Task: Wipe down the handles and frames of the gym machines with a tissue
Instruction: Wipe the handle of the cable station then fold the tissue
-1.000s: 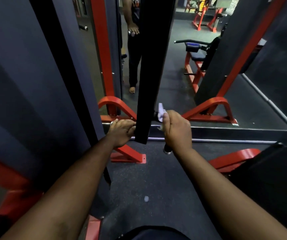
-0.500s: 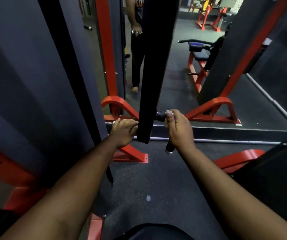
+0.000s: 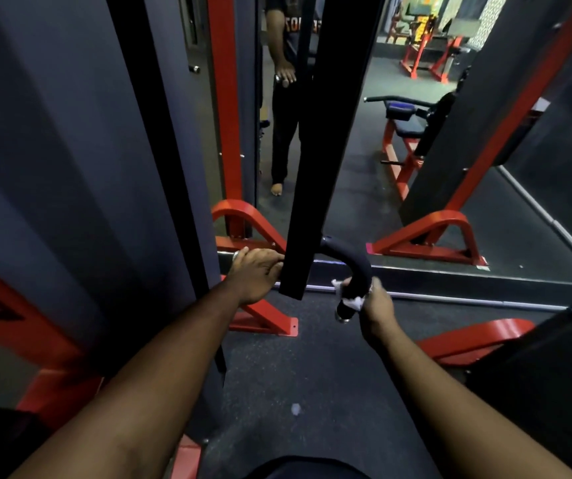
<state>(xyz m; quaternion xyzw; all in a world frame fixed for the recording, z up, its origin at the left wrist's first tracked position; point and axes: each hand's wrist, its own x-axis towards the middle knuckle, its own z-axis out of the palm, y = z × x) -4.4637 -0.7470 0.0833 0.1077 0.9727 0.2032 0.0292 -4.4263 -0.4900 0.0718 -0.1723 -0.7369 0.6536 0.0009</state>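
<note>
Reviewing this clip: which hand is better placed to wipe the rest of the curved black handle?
Right. The right hand already grips the tissue around the lower end of the curved black handle. The left hand grips the bar on the other side of the black upright, with no tissue visible.

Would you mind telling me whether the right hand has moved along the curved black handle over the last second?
Yes: the right hand slid from beside the black upright to the handle's end.

White tissue [image 3: 352,299] around curved black handle [image 3: 355,267]

Dim gym: dark speckled floor [image 3: 312,375], wall mirror [image 3: 364,174], red-framed bench [image 3: 402,146] reflected.
</note>
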